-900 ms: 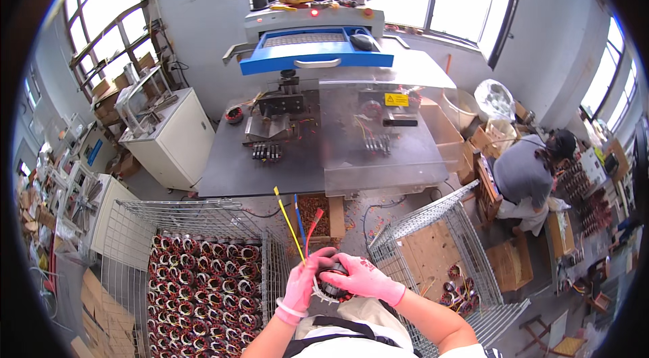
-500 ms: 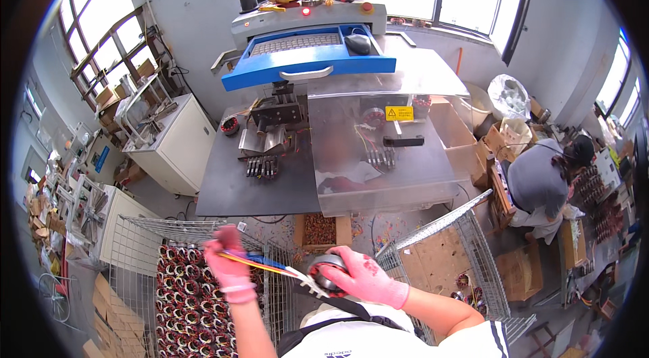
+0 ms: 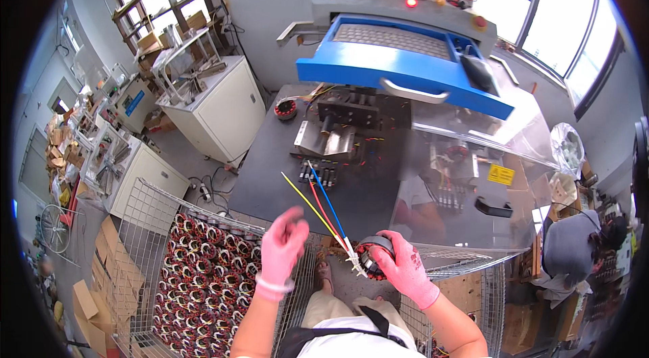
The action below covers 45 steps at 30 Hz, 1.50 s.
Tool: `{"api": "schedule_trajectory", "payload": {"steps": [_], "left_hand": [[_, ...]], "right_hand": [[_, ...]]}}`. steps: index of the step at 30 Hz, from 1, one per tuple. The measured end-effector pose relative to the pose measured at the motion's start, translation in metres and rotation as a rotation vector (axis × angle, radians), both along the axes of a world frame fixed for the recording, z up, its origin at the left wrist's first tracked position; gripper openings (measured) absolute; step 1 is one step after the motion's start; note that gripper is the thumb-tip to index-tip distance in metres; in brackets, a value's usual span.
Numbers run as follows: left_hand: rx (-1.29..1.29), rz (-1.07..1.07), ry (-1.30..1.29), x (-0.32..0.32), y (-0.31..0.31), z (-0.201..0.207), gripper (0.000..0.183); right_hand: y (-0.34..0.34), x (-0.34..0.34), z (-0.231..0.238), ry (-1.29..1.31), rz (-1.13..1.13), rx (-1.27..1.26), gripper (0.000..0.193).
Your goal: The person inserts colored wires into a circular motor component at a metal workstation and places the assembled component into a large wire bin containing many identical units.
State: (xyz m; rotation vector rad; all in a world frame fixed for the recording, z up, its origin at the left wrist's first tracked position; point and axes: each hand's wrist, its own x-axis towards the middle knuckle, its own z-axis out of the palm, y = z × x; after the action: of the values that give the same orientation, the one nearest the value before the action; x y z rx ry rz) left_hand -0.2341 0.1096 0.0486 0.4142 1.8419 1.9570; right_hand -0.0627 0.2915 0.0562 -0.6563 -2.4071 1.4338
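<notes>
right hand point(image 3: 409, 267): stator point(image 3: 372, 260) gripped by fingers, in front of desk point(image 3: 270, 182) | wires point(image 3: 328, 201) pointed deskward, probably to be kept untangled | left hand point(image 3: 282, 250): fingers blurred, closure cannot be told

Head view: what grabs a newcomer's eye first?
Probably the bright blue drawer, pulled out above the dark worktop. Next, the yellow, red and blue leads fanning up from the wound ring in the pink-gloved right hand, bottom centre. Then the mesh basket at lower left, packed with rows of similar rings.
</notes>
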Motion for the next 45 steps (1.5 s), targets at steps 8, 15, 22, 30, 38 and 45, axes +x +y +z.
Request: {"api": "schedule_trajectory", "payload": {"steps": [8,15,22,30,38,45], "left_hand": [[0.128,0.157,-0.273,-0.135,-0.008,-0.018,0.025],[0.166,-0.047,-0.2,-0.162,-0.01,-0.082,0.02],[0.119,-0.212,-0.081,-0.211,0.042,-0.129,0.023],[-0.009,-0.25,0.033,-0.223,0.06,-0.127,0.022],[-0.335,-0.428,0.539,-0.203,0.058,-0.084,0.034],[-0.76,-0.505,0.949,-0.173,0.046,-0.137,0.058]], "right_hand": [[-0.006,-0.138,-0.031,-0.051,0.111,0.657,0.024],[0.049,-0.283,-0.082,0.001,-0.021,0.57,0.042],[0.108,-0.363,-0.089,-0.056,0.039,0.682,0.046],[0.122,-0.362,-0.09,0.134,-0.123,0.691,0.033],[0.047,-0.333,-0.121,-0.062,0.157,-0.798,0.033],[0.065,-0.321,-0.106,-0.263,0.091,-0.125,0.018]]}}
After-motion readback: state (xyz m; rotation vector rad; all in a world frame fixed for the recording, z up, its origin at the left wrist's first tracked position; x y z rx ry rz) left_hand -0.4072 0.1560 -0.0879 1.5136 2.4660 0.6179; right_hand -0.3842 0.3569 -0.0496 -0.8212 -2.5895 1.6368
